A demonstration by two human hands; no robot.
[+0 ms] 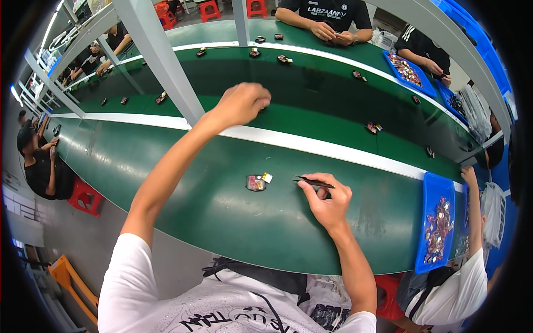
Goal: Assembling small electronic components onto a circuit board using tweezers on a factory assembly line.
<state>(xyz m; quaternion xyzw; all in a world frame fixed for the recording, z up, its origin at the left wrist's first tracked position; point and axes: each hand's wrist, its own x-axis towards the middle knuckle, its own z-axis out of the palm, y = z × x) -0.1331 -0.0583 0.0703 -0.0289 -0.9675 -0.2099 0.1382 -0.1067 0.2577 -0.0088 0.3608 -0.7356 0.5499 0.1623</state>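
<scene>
My left hand (243, 104) reaches over the dark green conveyor belt (311, 123), past its white rail. Its fingers are curled and slightly blurred; whatever they hold, if anything, is hidden. In my right hand (328, 200) is a pair of black tweezers (317, 182), gripped between thumb and fingers, with the tips pointing left. Left of those tips, on the green worktable (211, 205), lies a small electronic assembly (255, 182). It has a dark casing, a reddish inside and a yellow and silver piece at its upper right. Neither hand touches it.
A blue tray (426, 205) of small colourful parts stands at the right, near a co-worker's arm (475, 222). Similar assemblies (373, 127) ride on the belt. A grey frame post (166, 66) rises left of my left hand. Other people sit across the belt and far left.
</scene>
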